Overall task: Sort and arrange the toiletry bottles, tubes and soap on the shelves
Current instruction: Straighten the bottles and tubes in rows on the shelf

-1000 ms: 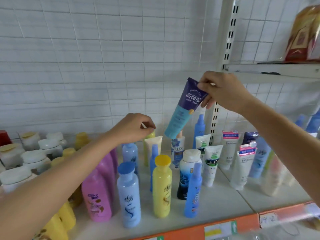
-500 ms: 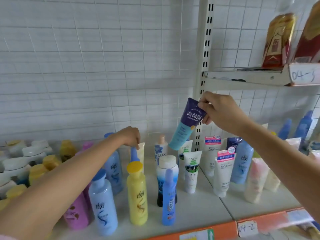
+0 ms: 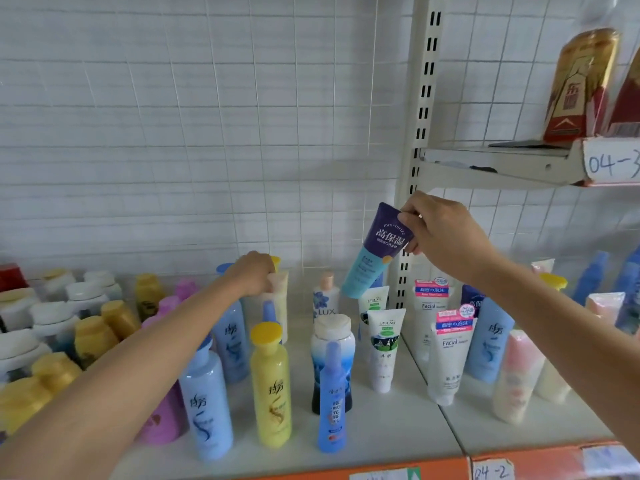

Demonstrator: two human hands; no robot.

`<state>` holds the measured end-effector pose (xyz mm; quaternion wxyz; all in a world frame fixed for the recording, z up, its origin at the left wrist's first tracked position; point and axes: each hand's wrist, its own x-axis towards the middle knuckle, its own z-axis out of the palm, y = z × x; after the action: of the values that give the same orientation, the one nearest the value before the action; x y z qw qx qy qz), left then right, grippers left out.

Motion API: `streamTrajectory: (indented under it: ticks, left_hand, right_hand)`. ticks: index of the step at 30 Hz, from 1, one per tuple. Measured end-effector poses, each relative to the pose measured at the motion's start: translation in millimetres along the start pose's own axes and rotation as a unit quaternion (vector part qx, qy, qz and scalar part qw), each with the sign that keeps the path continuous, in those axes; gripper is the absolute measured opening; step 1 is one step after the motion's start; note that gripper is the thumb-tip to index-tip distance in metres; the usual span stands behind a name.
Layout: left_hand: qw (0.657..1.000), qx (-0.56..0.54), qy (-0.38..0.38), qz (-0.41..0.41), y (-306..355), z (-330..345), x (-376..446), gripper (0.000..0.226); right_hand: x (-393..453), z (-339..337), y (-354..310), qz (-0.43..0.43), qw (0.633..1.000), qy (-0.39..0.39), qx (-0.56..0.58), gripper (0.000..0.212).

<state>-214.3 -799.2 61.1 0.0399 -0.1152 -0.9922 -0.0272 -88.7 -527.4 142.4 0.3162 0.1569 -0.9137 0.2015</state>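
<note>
My right hand [image 3: 446, 237] pinches the purple & teal tube [image 3: 375, 251] by its crimped end; it hangs tilted, cap down, in the air above the shelf [image 3: 381, 441], just over the green-label tubes [image 3: 382, 344]. Left hand [image 3: 251, 273] reaches to the back row, fingers [image 3: 266, 284] curled down onto a cream tube [image 3: 278, 296]; can't tell if they grip it. Yellow bottle [image 3: 272, 386] & blue bottles [image 3: 207, 400] stand upright up front.

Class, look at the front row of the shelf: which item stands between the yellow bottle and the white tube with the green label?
In the head view, a small blue spray bottle stands between the yellow bottle and the white tube, with a dark-based, white-capped bottle right behind it.
</note>
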Motion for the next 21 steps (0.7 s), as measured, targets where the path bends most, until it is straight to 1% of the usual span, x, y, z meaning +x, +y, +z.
streamTrajectory:
  ticks: [2, 4, 6, 8, 9, 10, 13, 15, 17, 21]
  left_hand:
    - [0.997, -0.055, 0.061, 0.013, -4, -14, -5, 0.02]
    - [0.982, -0.13, 0.138, 0.019, -8, -26, -12, 0.017]
    - [0.955, -0.188, 0.226, 0.029, -8, -40, -21, 0.018]
    - [0.92, -0.231, 0.31, 0.064, -3, -56, -32, 0.014]
    - [0.9, -0.26, 0.34, 0.082, 2, -64, -39, 0.012]
    - [0.882, -0.295, 0.355, 0.091, 7, -72, -45, 0.011]
    - [0.843, -0.395, 0.347, 0.115, 27, -90, -57, 0.006]
    - [0.829, -0.435, 0.323, 0.141, 44, -98, -65, 0.004]
    - [0.824, -0.45, 0.297, 0.173, 64, -103, -74, 0.005]
    - [0.829, -0.453, 0.234, 0.229, 106, -99, -87, 0.007]
  right_hand:
    - [1, -3, -4, -0.017, 1.0, 0.01, -0.007, 0.015]
    - [2, -6, -8, -0.043, 0.999, 0.021, -0.024, 0.017]
    - [1, -9, -13, -0.059, 0.997, 0.038, -0.043, 0.018]
    - [-4, -12, -16, -0.064, 0.995, 0.053, -0.053, 0.018]
    - [-6, -14, -17, -0.064, 0.995, 0.056, -0.061, 0.019]
    - [-8, -17, -17, -0.061, 0.994, 0.054, -0.071, 0.019]
    - [-17, -29, -18, -0.05, 0.994, 0.058, -0.075, 0.018]
    - [-26, -39, -15, -0.04, 0.995, 0.06, -0.066, 0.015]
    - [-37, -48, -9, -0.007, 0.997, 0.049, -0.054, 0.012]
    - [-64, -61, 10, 0.065, 0.995, -0.013, -0.068, 0.011]
